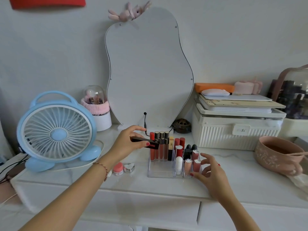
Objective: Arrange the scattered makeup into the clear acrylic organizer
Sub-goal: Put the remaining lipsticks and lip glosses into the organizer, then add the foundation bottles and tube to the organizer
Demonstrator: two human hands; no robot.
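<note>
The clear acrylic organizer stands on the white vanity top, in front of the mirror. Several lip glosses and lipsticks stand upright in its compartments. My left hand holds a black-capped lip gloss tube level, just left of the organizer's back row and above it. My right hand has its fingers spread and rests against the organizer's front right corner, holding nothing. A small pink jar and a silver heart-shaped compact lie on the top to the organizer's left.
A blue desk fan stands at the left. The curvy mirror leans on the wall behind. A white storage box with stacked items sits at the right, and a pink bowl beyond it. A brush holder is behind the fan.
</note>
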